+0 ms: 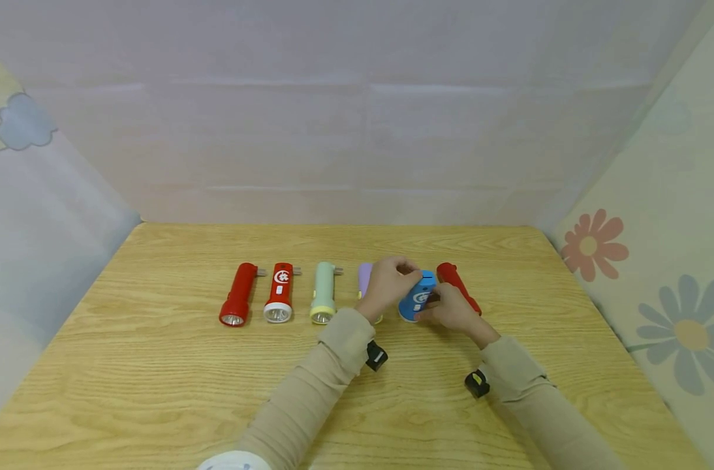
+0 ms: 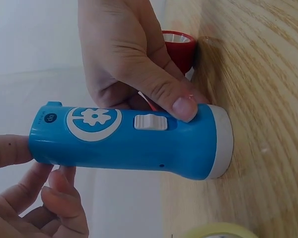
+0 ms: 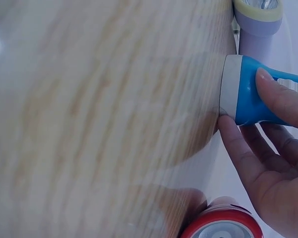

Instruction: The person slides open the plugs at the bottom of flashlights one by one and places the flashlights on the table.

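A blue flashlight point(image 1: 417, 301) with a white flower emblem stands upright on its white lens ring on the table. My right hand point(image 1: 453, 308) grips its lower part; in the left wrist view the thumb point(image 2: 185, 108) presses beside the white slide switch point(image 2: 150, 122). In the right wrist view, right-hand fingers point(image 3: 238, 144) wrap under the blue body near the ring. At the top end, my left hand point(image 1: 388, 284) pinches the flashlight with its fingertips, one finger point(image 2: 10, 149) against the end cap. The far side of the flashlight is hidden.
To the left lie a red flashlight point(image 1: 239, 295), a red-and-white one point(image 1: 280, 290) and a mint green one point(image 1: 324, 290), with plug prongs out. A purple flashlight point(image 1: 365, 275) is partly behind my left hand. Another red flashlight point(image 1: 455, 282) lies to the right. Walls enclose the wooden table point(image 1: 216, 378).
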A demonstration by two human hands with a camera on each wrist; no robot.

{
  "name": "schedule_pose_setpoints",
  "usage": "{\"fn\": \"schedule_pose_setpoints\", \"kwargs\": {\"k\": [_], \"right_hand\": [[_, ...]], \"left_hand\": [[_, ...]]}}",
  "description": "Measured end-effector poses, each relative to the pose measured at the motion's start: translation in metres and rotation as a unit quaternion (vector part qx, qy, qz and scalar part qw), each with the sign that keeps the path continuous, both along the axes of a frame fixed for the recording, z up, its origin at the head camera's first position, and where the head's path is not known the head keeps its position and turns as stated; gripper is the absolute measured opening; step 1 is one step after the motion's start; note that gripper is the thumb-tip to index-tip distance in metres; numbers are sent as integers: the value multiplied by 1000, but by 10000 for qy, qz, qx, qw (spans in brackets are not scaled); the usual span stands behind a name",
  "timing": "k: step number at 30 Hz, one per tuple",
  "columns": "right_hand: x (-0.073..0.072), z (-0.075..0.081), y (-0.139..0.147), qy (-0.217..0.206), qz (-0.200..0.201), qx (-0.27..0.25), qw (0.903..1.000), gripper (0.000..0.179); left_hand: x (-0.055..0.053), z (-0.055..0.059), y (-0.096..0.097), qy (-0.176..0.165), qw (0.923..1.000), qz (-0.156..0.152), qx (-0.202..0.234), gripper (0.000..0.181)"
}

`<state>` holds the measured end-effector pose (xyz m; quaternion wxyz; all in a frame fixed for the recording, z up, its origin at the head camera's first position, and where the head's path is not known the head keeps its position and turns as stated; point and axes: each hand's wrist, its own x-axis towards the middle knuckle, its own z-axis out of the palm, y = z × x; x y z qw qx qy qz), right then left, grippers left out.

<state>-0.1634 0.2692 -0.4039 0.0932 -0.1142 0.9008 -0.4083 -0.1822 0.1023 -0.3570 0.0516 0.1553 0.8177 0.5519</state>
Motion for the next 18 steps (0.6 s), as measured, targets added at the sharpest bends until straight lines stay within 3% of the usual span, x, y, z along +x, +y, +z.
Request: {"fn": "schedule_pose_setpoints", "kwargs": {"k": [8,18], "right_hand": [[2,4,-1,7,-118,7,9999,43],[0,1,-4,136,-108,59,9998,38]], "left_hand": [[-1,0,0,217,9996,-153,58,9],[-2,-3,0,190,9997,-29,146,9]]}}
